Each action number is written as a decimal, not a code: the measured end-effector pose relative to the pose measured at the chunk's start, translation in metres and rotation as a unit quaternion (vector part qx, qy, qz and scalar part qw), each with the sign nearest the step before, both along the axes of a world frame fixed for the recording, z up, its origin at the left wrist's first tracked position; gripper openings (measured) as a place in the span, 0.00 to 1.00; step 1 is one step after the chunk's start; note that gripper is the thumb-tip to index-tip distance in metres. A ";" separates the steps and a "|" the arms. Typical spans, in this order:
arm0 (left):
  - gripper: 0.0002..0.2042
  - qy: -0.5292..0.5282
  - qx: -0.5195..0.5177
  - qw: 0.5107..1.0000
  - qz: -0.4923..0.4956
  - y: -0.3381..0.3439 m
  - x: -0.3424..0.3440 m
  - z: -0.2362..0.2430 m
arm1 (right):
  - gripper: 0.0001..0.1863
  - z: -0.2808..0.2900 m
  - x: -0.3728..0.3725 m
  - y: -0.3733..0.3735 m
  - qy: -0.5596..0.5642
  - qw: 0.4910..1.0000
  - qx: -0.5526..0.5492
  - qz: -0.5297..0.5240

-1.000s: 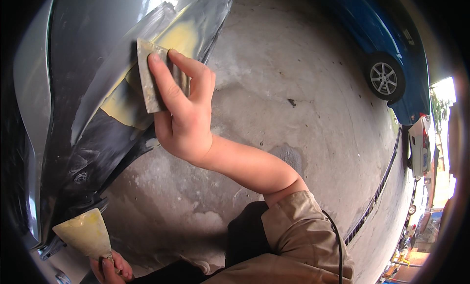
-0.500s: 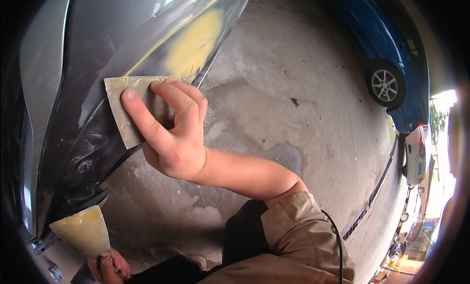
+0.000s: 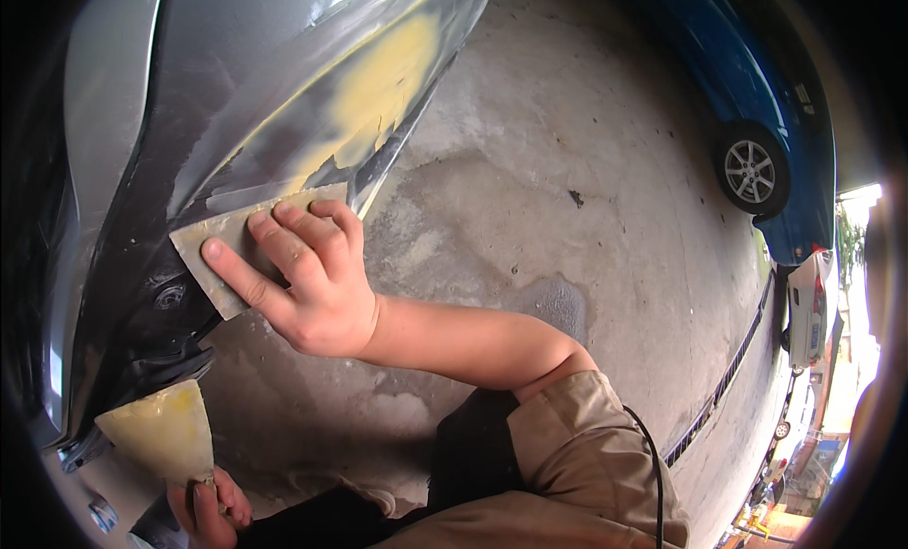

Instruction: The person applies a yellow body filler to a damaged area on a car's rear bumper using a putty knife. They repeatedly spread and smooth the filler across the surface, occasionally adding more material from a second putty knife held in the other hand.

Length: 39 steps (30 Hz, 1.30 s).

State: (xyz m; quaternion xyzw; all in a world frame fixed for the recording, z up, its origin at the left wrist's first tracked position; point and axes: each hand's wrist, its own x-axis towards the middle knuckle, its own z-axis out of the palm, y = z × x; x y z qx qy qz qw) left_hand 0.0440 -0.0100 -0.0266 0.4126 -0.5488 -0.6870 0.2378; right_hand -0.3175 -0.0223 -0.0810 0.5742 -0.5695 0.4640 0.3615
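Observation:
My right hand (image 3: 307,279) grips a flat rectangular spreader (image 3: 210,242), its fingers splayed across the face and the thumb side hidden. The spreader's upper edge lies against a dark grey car panel (image 3: 227,86). Yellow filler (image 3: 388,67) covers a patch of that panel above the hand, with a thin yellow line along a crease. At the lower left my left hand (image 3: 213,511) is closed round the handle of a putty knife (image 3: 165,431). Its wide blade points up and is smeared with pale yellow paste.
Stained concrete floor (image 3: 482,227) stretches right of the panel. A blue car (image 3: 794,209) with a silver-spoked wheel (image 3: 750,171) stands at the right, and a white car (image 3: 809,313) beyond it. A dark floor grating (image 3: 724,383) runs between. A black cable (image 3: 653,464) hangs by my sleeve.
My right hand has drawn the spreader down and slightly left along the panel, uncovering more of the filler's lower edge. My left hand and the putty knife have hardly moved.

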 end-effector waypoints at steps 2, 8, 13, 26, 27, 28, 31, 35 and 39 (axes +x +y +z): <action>0.13 -0.004 0.014 1.000 -0.015 0.000 -0.009 0.007 | 0.34 0.001 0.001 0.007 0.014 1.000 0.024 0.013; 0.07 0.015 0.025 0.999 -0.042 0.002 -0.046 0.031 | 0.38 0.022 -0.009 0.051 -0.089 0.961 0.148 0.217; 0.07 0.009 0.024 0.974 -0.225 0.000 -0.070 0.044 | 0.36 0.055 -0.020 0.077 -0.388 0.784 0.135 0.465; 0.03 0.015 -0.022 0.975 -0.219 0.005 -0.082 0.030 | 0.31 0.066 -0.069 0.095 -0.251 0.702 0.335 0.577; 0.05 0.026 -0.074 0.977 -0.200 0.006 -0.080 0.032 | 0.32 0.064 -0.073 0.098 -0.230 0.711 0.376 0.549; 0.07 0.052 -0.057 0.985 -0.157 0.007 -0.079 0.033 | 0.33 0.062 -0.077 0.097 -0.214 0.716 0.426 0.510; 0.15 0.069 -0.063 0.993 -0.076 0.007 -0.073 0.033 | 0.35 0.059 -0.093 0.091 -0.216 0.807 0.347 0.427; 0.16 0.049 -0.028 0.995 -0.079 0.002 -0.059 0.019 | 0.31 0.060 -0.143 0.072 -0.136 0.972 0.018 0.192; 0.17 0.049 -0.003 0.998 -0.047 -0.004 -0.046 0.006 | 0.28 0.058 -0.187 0.052 -0.212 0.975 -0.032 0.050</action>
